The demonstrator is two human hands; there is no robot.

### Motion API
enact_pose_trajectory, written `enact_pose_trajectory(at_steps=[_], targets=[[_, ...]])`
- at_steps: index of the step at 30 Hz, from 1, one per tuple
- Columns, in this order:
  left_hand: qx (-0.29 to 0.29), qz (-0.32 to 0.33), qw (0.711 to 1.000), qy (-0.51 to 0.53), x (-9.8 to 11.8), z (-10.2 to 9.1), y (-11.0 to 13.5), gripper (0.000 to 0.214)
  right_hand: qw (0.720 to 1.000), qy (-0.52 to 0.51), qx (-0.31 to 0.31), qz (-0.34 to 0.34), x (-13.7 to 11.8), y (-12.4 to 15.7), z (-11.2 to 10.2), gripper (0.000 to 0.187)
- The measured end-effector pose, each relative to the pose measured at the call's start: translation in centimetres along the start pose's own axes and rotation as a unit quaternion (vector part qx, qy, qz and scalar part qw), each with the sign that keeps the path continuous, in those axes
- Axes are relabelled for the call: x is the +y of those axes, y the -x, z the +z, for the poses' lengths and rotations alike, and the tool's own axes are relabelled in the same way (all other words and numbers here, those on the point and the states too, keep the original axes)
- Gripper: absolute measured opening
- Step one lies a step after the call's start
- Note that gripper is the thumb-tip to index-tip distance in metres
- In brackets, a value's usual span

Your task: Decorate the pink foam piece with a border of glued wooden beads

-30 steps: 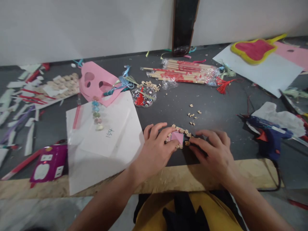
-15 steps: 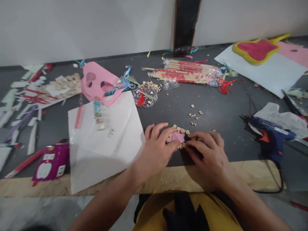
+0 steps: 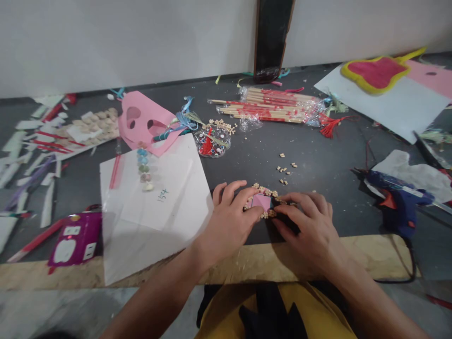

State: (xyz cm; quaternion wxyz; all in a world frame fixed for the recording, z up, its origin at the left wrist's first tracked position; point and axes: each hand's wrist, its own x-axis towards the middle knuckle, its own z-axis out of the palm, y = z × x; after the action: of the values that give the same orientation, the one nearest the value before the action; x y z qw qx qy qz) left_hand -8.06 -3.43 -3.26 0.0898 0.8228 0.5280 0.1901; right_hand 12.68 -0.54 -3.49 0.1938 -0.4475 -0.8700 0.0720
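A small pink square piece [image 3: 262, 202] edged with tiny wooden beads lies on the dark table near its front edge. My left hand [image 3: 229, 221] grips its left side, thumb and forefinger pinched on the beaded rim. My right hand [image 3: 310, 226] presses its fingertips against the right edge of the same piece, fingers curled. A few loose wooden beads [image 3: 284, 168] lie scattered just beyond it.
A white sheet [image 3: 169, 207] with coloured stones lies left, a pink paper mask [image 3: 141, 120] behind it. A dish of googly eyes [image 3: 212, 140], bagged wooden sticks [image 3: 271, 106], a blue glue gun [image 3: 397, 200] at right, a magenta packet [image 3: 74, 238] and a bare wood strip [image 3: 247, 266] surround the hands.
My right hand has slid a little left, closing onto the right edge of the beaded piece. The left hand has kept its grip.
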Motion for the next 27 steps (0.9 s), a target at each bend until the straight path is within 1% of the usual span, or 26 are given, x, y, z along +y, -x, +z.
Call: enact_pose_trajectory(at_steps=[4, 7, 9, 13, 18, 22, 24, 27], targets=[[-0.002, 0.003, 1.000, 0.001, 0.0, -0.1, 0.0, 0.020, 1.000, -0.021, 0.019, 0.009, 0.9, 0.1, -0.6, 0.013], [0.000, 0.004, 1.000, 0.001, 0.0, -0.1, 0.0, 0.018, 0.999, 0.018, 0.031, 0.041, 1.7, -0.1, -0.5, 0.012], [-0.001, 0.005, 1.000, -0.001, 0.0, -0.1, 0.0, 0.017, 0.998, 0.038, 0.025, 0.051, 1.9, -0.2, -0.4, 0.014], [-0.008, 0.005, 1.000, 0.001, 0.0, -0.3, 0.0, 0.017, 0.998, 0.044, 0.020, 0.046, 1.5, -0.5, -0.2, 0.013], [-0.014, -0.004, 1.000, 0.013, 0.0, -0.7, -0.1, 0.017, 0.999, -0.005, 0.019, 0.037, 0.9, -0.6, -0.6, 0.009], [-0.003, -0.017, 1.000, 0.017, 0.0, -0.7, -0.2, 0.019, 0.999, -0.014, 0.021, 0.023, 1.1, -0.5, -1.0, 0.008], [0.006, -0.024, 1.000, 0.014, -0.1, -0.6, -0.2, 0.017, 1.000, -0.002, 0.021, 0.017, 1.5, -0.3, -1.3, 0.008], [0.020, -0.033, 0.999, 0.004, -0.1, -0.5, -0.2, 0.018, 0.998, 0.051, 0.027, 0.025, 1.8, 0.0, -1.5, 0.008]])
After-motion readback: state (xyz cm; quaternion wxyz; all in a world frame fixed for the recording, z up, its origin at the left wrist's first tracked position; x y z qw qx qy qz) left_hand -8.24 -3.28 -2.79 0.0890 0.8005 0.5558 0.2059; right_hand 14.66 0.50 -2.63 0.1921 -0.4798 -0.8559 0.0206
